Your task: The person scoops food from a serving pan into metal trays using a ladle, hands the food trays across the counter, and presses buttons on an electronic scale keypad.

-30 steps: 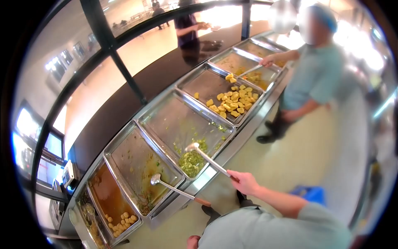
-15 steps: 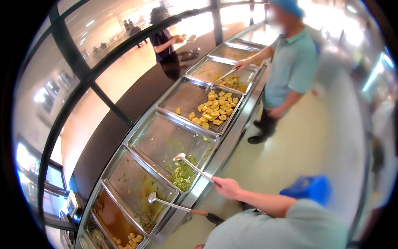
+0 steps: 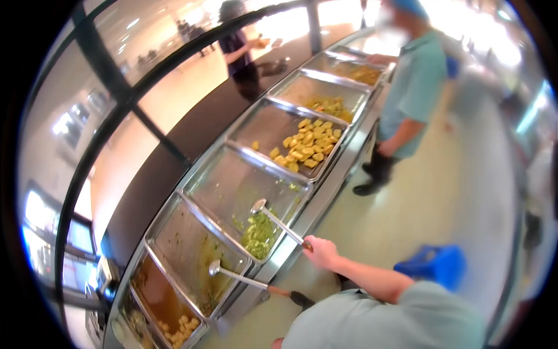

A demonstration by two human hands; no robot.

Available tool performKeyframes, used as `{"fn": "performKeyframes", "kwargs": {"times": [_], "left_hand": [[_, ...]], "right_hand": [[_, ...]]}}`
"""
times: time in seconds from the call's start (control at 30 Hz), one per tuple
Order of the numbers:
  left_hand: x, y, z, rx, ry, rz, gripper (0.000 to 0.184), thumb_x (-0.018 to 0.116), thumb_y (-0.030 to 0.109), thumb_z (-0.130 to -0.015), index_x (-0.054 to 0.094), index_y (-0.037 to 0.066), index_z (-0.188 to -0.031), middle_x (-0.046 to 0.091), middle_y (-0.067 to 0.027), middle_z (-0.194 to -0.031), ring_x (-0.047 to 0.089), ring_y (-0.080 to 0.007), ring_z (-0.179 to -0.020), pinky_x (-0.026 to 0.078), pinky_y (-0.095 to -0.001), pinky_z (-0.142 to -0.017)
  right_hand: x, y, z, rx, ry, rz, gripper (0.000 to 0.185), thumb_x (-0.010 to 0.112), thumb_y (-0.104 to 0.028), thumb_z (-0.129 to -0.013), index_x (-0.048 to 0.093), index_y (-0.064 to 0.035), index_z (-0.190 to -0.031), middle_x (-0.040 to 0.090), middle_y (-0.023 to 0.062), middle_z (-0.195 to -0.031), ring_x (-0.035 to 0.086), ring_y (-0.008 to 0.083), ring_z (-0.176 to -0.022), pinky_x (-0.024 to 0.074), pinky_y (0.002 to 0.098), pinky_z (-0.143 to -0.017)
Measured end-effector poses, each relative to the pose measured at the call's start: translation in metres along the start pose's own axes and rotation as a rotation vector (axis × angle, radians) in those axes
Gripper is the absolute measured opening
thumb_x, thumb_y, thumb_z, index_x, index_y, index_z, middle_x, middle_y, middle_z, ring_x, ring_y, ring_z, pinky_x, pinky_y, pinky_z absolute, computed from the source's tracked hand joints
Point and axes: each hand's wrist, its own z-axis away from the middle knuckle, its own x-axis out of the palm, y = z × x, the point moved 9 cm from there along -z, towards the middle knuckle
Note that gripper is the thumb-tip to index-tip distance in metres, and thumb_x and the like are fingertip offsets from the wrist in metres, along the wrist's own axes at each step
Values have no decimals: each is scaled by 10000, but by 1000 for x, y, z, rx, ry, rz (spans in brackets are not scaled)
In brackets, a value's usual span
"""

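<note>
My right hand is closed around the handle of a metal ladle. Its bowl hangs over the upper edge of a pile of chopped green vegetables in a steel tray; whether it touches them I cannot tell. A second ladle lies across the rim of the nearer tray, its brown and black handle sticking out past the counter edge beside my body. Only a sliver of my left hand shows at the bottom edge, its fingers hidden.
Farther along stands a tray of yellow pieces; nearer is one with brown sauce. A co-worker in a light green shirt stands at the far trays. A blue container is to my right, a dark-framed glass screen to the left.
My right hand has shifted slightly up and right with the ladle, its bowl moving toward the vegetables' far side. The co-worker's reaching hand has moved to a farther tray. The view has shifted slightly.
</note>
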Motion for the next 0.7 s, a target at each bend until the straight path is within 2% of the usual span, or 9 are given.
{"fn": "performKeyframes", "kwargs": {"times": [0.2,0.37,0.53,0.7], "left_hand": [[-16,-26,17,-2,162,-121,189,656,112,-789,751,-34,-864,740,-150,-870,698,-254,-823,551,-370,-742],[-11,-14,4,3,46,-34,193,658,114,-789,751,-34,-871,740,-149,-875,698,-253,-829,550,-369,-747],[-4,-10,-4,-18,1,-25,197,660,117,-788,750,-33,-878,740,-149,-880,697,-252,-834,550,-367,-753],[-2,-1,-12,-25,-18,-44,201,661,120,-787,750,-32,-885,741,-148,-884,697,-251,-839,549,-366,-758]], "right_hand": [[2,1,2,74,-51,-42,361,726,-340,-848,661,-107,-1117,712,107,-850,694,316,-801,549,420,-718],[9,11,1,91,-44,-60,384,730,-390,-843,672,-92,-1079,715,104,-876,692,309,-824,550,418,-740],[6,7,1,98,-40,25,382,707,-429,-853,672,-122,-1078,683,103,-1040,681,301,-912,552,412,-791],[3,0,4,86,-27,26,355,736,-420,-830,655,-152,-1048,633,94,-1045,666,319,-932,549,436,-792]]}}
